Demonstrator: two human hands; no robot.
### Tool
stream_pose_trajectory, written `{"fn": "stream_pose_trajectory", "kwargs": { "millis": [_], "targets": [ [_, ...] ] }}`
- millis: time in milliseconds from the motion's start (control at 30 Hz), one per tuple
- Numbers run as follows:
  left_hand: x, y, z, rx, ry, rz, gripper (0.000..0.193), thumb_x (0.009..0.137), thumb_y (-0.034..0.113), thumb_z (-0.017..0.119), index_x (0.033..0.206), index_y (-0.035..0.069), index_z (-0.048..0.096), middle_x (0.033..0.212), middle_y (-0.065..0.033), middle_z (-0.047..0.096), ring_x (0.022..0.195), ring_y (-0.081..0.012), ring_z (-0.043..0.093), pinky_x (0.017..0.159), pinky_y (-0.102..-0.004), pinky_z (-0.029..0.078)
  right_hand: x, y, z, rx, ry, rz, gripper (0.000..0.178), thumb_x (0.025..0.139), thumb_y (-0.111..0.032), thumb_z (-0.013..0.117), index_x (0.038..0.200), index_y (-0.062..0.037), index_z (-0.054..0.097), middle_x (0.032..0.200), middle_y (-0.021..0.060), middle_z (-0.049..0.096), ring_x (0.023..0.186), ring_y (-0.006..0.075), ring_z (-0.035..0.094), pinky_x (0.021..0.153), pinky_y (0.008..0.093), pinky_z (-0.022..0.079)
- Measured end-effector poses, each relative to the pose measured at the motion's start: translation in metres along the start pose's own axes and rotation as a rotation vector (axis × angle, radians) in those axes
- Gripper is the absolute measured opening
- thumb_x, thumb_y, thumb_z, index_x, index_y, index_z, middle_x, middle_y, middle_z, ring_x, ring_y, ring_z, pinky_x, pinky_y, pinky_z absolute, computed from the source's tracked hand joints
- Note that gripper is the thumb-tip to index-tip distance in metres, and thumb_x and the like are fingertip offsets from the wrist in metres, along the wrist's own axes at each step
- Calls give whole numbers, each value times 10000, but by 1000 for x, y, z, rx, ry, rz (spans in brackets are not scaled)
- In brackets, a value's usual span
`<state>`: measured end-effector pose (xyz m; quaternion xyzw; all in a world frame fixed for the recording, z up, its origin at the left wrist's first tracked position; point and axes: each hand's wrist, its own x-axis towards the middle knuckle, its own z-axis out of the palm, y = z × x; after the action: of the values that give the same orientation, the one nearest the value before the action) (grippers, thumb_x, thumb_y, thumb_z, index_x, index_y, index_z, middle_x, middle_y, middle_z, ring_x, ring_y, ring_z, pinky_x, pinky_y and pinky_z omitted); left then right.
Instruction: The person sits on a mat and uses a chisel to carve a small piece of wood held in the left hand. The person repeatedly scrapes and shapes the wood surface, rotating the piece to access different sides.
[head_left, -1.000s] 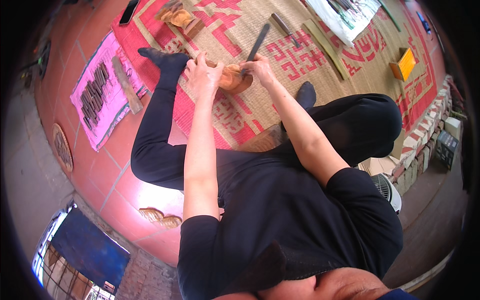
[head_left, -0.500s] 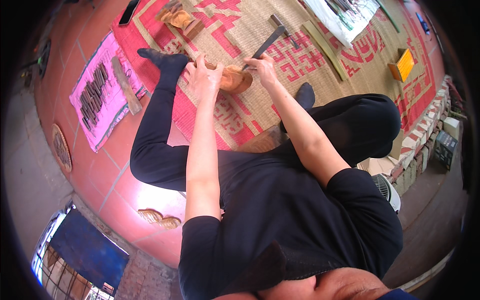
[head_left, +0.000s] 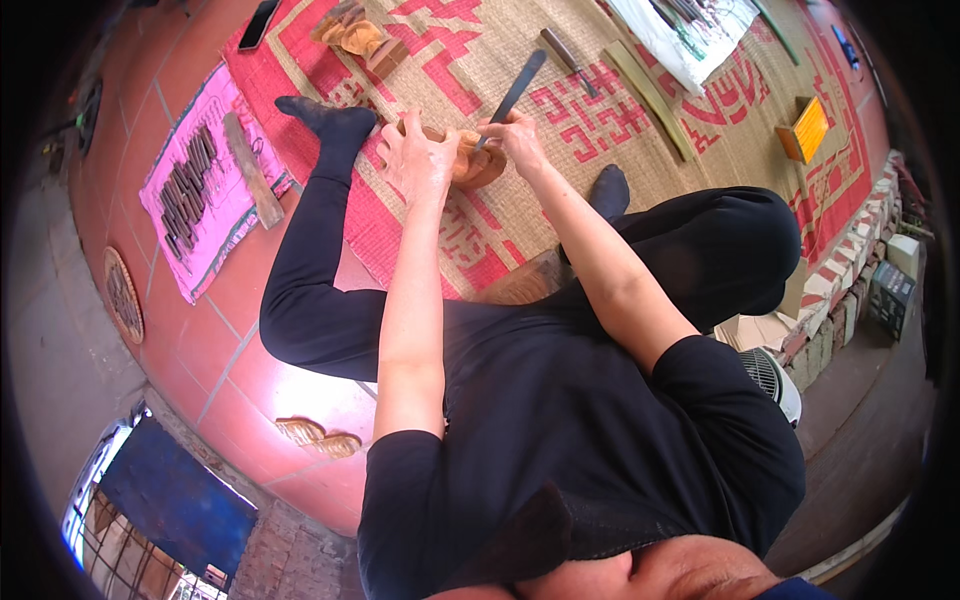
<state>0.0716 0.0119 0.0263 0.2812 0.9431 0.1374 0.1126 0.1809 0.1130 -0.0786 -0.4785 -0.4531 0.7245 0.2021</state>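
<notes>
1. The wooden carving (head_left: 480,172) is at the mat (head_left: 700,165), between the person's 2 feet, partly covered by the hands.
2. The left hand (head_left: 415,165) holds the carving's left end, fingers spread and curled over the wood.
3. The right hand (head_left: 515,140) is closed around a flat dark tool (head_left: 523,85), which slants far and right; its near end is at the carving, but I cannot tell whether it touches.
4. Right of that tool lie a handled tool (head_left: 558,48) and, farther right, a long strip (head_left: 650,100).
5. Far left of the hands is a 2nd carving (head_left: 352,38).
6. On the left, hand tools (head_left: 188,190) lie on a pink cloth (head_left: 205,262).
</notes>
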Motion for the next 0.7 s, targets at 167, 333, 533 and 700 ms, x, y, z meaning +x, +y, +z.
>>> {"fn": "stream_pose_trajectory", "kwargs": {
  "millis": [167,333,533,700],
  "targets": [
    [-6,3,3,-7,7,26,648,728,422,723,1309,208,532,1207,-122,483,1138,-343,479,884,-559,441,-4,2,-8,29,153,57,139,739,-43,725,856,-27,652,808,68,672,755,137,636,658,283,522],
    [-11,2,3,-20,27,21,654,728,429,718,1312,203,530,1218,-128,476,1146,-344,471,895,-556,436,-3,-2,-2,208,34,112,171,733,-27,735,883,-31,652,808,61,667,716,146,633,653,284,522],
    [-17,-2,5,-27,43,70,640,736,431,717,1304,201,531,1214,-122,478,1132,-348,476,877,-554,441,3,18,-7,223,136,105,139,739,-23,727,862,-34,663,794,48,659,714,159,633,655,310,519],
    [-22,-8,1,-67,58,64,620,741,422,717,1289,198,534,1204,-122,481,1127,-349,479,861,-545,451,4,16,-3,188,6,140,131,749,-39,730,859,-34,659,817,54,674,721,153,634,634,292,504]
  ]
}}
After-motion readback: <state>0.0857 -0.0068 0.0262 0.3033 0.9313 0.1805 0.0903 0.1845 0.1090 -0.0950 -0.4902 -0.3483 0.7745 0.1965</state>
